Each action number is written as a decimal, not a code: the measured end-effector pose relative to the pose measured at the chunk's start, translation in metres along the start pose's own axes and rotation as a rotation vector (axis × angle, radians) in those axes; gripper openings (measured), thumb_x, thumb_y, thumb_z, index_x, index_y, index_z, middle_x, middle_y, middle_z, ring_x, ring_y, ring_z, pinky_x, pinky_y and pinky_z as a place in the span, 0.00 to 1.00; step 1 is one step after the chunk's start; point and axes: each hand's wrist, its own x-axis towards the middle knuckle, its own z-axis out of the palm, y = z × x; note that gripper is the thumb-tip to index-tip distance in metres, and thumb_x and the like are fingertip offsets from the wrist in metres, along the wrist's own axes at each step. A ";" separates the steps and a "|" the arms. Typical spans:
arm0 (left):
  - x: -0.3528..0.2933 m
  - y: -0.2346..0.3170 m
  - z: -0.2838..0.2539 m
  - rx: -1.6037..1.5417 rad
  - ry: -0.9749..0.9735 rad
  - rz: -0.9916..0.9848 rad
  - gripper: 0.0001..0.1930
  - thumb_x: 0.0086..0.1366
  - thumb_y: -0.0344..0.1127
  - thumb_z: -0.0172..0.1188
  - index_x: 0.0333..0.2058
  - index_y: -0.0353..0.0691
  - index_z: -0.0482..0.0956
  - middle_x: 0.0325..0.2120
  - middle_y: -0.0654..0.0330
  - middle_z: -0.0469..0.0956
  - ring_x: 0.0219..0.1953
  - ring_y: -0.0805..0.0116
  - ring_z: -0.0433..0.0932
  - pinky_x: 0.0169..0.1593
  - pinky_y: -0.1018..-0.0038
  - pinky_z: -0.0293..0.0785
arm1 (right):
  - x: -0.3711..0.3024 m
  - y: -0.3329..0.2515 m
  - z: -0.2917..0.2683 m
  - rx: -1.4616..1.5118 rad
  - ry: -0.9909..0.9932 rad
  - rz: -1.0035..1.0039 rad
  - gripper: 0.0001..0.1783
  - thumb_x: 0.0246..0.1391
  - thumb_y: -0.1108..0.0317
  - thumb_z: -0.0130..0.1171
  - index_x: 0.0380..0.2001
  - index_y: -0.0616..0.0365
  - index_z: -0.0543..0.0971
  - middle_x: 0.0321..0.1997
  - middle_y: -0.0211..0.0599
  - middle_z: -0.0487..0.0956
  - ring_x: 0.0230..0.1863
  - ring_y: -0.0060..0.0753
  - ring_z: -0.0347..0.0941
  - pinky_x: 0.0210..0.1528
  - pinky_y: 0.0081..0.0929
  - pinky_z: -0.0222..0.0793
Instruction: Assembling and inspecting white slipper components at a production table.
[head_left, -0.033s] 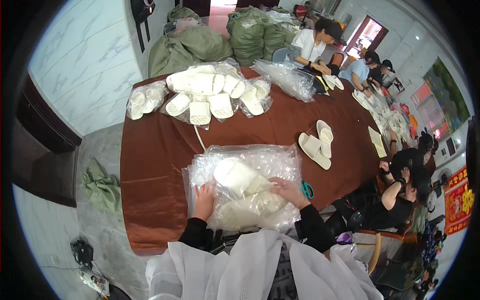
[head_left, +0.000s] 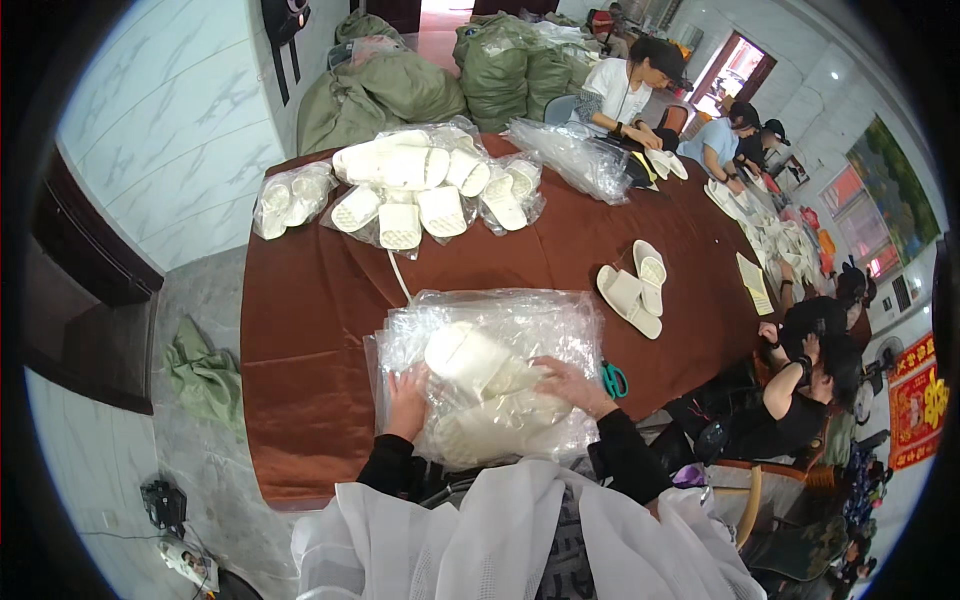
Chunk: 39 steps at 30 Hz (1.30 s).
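Observation:
A pair of cream slippers lies in clear plastic before me: the upper slipper (head_left: 465,352) points to the left, and the lower slipper (head_left: 490,428) is blurred by the film. Under them is a stack of clear plastic bags (head_left: 545,310). My left hand (head_left: 407,402) rests at the left side of the pair, fingers stretched and apart on the plastic. On the other side, my right hand (head_left: 573,387) touches the plastic by the upper slipper's right end, its fingers reaching left and apart. Teal-handled scissors (head_left: 614,380) lie just right of that hand.
Bagged slippers (head_left: 400,185) are heaped at the far left of the brown-covered table (head_left: 310,330), beside more clear bags (head_left: 575,160). A loose pair of slippers (head_left: 635,290) lies at the right. Co-workers sit along the far and right sides. Green sacks (head_left: 380,90) stand behind.
The upper slipper has shifted slightly to the left. My right hand's fingers have moved a little left and spread; my left fingers have shifted slightly along the plastic.

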 end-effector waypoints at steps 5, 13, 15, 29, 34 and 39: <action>0.004 0.010 -0.010 -0.254 0.123 0.021 0.34 0.61 0.33 0.56 0.66 0.42 0.55 0.58 0.50 0.66 0.60 0.52 0.65 0.67 0.46 0.45 | 0.000 0.008 0.008 -0.094 -0.088 0.020 0.33 0.51 0.66 0.66 0.60 0.55 0.69 0.54 0.32 0.74 0.54 0.28 0.68 0.58 0.27 0.65; 0.026 -0.001 -0.049 -0.250 0.205 -0.061 0.35 0.58 0.26 0.59 0.64 0.46 0.59 0.58 0.56 0.66 0.58 0.56 0.66 0.60 0.52 0.57 | -0.007 0.014 -0.005 -0.155 -0.060 0.115 0.36 0.50 0.59 0.68 0.61 0.53 0.68 0.56 0.41 0.73 0.59 0.38 0.65 0.62 0.35 0.60; 0.035 0.008 -0.066 -0.267 0.295 -0.071 0.34 0.58 0.24 0.58 0.64 0.50 0.61 0.58 0.60 0.67 0.57 0.57 0.67 0.58 0.55 0.59 | -0.010 0.040 0.000 -0.075 -0.073 0.176 0.36 0.49 0.56 0.68 0.61 0.52 0.69 0.58 0.41 0.72 0.59 0.41 0.65 0.62 0.35 0.60; 0.006 -0.014 -0.076 -0.712 0.517 -0.055 0.29 0.58 0.13 0.48 0.59 0.37 0.67 0.60 0.49 0.64 0.64 0.51 0.62 0.67 0.65 0.56 | 0.024 0.019 0.034 -0.083 0.036 -0.023 0.37 0.48 0.57 0.68 0.60 0.54 0.69 0.57 0.40 0.74 0.59 0.37 0.68 0.61 0.33 0.63; 0.002 0.045 -0.108 -0.670 0.383 0.011 0.26 0.63 0.22 0.52 0.61 0.40 0.66 0.65 0.49 0.58 0.68 0.50 0.55 0.67 0.58 0.55 | 0.027 0.053 0.031 -0.127 0.097 -0.002 0.38 0.46 0.55 0.69 0.60 0.52 0.70 0.56 0.44 0.75 0.58 0.44 0.69 0.60 0.34 0.64; -0.024 0.026 -0.051 -0.111 0.137 -0.039 0.39 0.61 0.43 0.60 0.68 0.48 0.53 0.70 0.53 0.44 0.72 0.47 0.40 0.66 0.39 0.40 | 0.028 0.032 0.032 -0.161 0.103 0.018 0.37 0.46 0.57 0.69 0.60 0.52 0.70 0.55 0.44 0.75 0.56 0.41 0.71 0.58 0.34 0.66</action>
